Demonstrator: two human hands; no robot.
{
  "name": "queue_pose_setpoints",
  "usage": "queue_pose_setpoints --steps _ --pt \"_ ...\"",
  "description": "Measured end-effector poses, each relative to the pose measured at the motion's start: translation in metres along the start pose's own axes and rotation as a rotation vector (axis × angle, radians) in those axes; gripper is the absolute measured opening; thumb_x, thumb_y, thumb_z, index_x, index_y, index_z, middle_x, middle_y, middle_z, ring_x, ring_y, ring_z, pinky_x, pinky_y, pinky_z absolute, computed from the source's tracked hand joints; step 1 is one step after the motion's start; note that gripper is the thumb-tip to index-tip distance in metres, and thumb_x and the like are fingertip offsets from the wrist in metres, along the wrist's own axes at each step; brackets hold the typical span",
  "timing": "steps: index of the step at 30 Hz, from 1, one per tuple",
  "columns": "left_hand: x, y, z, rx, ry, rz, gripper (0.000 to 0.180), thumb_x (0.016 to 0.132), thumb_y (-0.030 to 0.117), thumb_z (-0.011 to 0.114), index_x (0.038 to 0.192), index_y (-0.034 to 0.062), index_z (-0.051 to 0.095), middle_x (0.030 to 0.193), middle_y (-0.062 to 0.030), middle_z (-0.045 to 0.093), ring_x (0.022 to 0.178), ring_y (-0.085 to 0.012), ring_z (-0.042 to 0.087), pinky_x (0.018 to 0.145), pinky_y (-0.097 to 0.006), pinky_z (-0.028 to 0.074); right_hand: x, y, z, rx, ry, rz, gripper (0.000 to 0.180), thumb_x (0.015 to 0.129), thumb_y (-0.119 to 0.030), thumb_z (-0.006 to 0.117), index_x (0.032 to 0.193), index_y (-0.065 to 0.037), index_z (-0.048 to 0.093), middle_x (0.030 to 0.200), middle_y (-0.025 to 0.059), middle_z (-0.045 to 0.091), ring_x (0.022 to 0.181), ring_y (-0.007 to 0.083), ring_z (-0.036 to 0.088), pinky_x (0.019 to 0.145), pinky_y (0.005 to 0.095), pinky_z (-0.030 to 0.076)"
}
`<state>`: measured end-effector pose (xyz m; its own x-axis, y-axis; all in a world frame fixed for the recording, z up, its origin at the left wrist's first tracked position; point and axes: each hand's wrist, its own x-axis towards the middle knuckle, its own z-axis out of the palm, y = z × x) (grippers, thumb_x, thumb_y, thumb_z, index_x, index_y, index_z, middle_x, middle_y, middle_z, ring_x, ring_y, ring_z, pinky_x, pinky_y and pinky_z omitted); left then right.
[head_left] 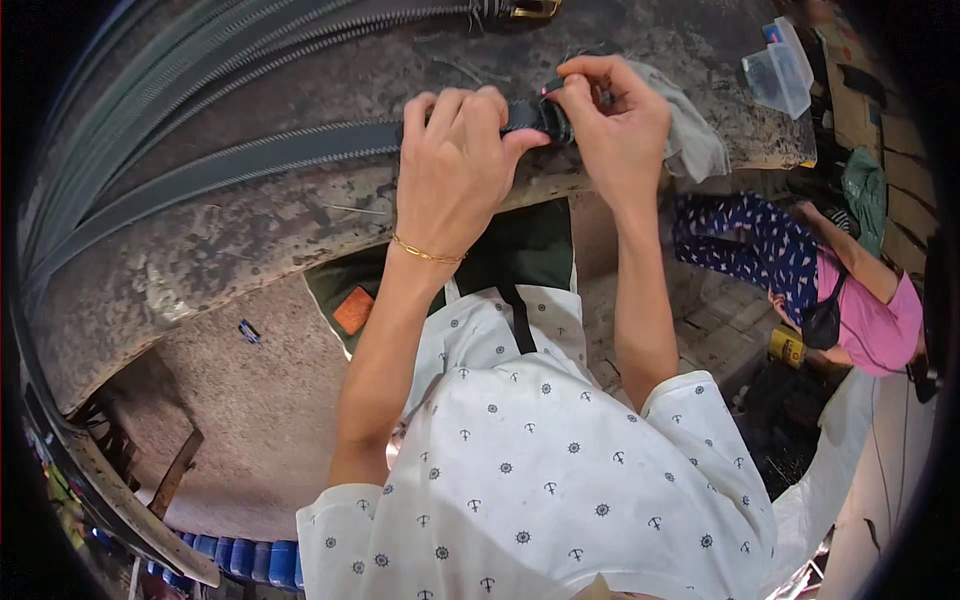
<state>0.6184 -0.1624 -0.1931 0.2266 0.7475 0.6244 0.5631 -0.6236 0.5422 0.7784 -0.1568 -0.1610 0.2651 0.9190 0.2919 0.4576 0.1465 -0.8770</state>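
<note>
A dark grey belt (270, 157) with pale stitching along both edges runs along the near side of the worktable (235, 230). My left hand (450, 150) lies over it near its right end, fingers curled and thumb stretched to the right. At that end my right hand (625, 125) pinches a small dark piece between thumb and index finger. A folded dark part (555, 120) of the belt shows between the two hands; the fingers hide its details. Farther back, several more stitched belts (200, 85) curve away to the left.
A gold-coloured buckle (536, 10) sits at the far edge. Grey cloth (690, 130) lies beside my right hand, with a clear plastic container (780, 75) at the table's right end. A person in a pink top (880, 320) is on the right. Blue containers (240, 558) stand at the lower left.
</note>
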Motion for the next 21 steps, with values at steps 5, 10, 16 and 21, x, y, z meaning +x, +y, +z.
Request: queue_pose_setpoints --steps 5,10,16,21 --pt "-0.003 0.002 -0.002 -0.001 0.025 -0.029 0.047 0.073 0.032 0.085 0.098 0.0029 0.057 0.090 -0.0073 0.064 0.086 -0.0316 0.058 0.081 -0.042 0.049 -0.008 -0.002 -0.003 -0.081 -0.073 -0.025 0.009 0.088 0.001 0.066 0.094 0.002 0.073 0.074 -0.0070 0.061 0.066 -0.0010 0.049 0.057 0.0167 0.036" --pt "-0.005 -0.002 -0.001 0.006 0.038 -0.002 0.051 0.073 0.034 0.085 0.102 0.0029 0.057 0.088 -0.0065 0.063 0.086 -0.0298 0.059 0.083 -0.041 0.048 -0.011 0.004 -0.004 -0.087 -0.027 0.019 0.011 0.088 0.002 0.067 0.094 0.001 0.075 0.074 -0.0074 0.060 0.063 -0.0022 0.047 0.053 0.0158 0.032" --pt "-0.005 -0.003 0.001 -0.004 0.014 -0.010 0.050 0.073 0.034 0.085 0.101 0.0034 0.056 0.085 -0.0043 0.061 0.077 -0.0247 0.060 0.085 -0.039 0.046 -0.012 0.011 -0.005 -0.107 -0.007 0.003 0.011 0.087 0.003 0.066 0.094 0.002 0.074 0.076 -0.0051 0.062 0.065 -0.0008 0.050 0.055 0.0161 0.035" --pt "-0.005 -0.003 0.000 0.000 0.013 -0.019 0.051 0.073 0.035 0.085 0.101 0.0037 0.056 0.084 -0.0041 0.060 0.076 -0.0258 0.059 0.086 -0.040 0.045 -0.014 0.010 -0.005 -0.085 0.003 0.000 0.011 0.086 0.004 0.065 0.094 0.003 0.073 0.080 -0.0031 0.064 0.069 0.0008 0.052 0.059 0.0164 0.038"
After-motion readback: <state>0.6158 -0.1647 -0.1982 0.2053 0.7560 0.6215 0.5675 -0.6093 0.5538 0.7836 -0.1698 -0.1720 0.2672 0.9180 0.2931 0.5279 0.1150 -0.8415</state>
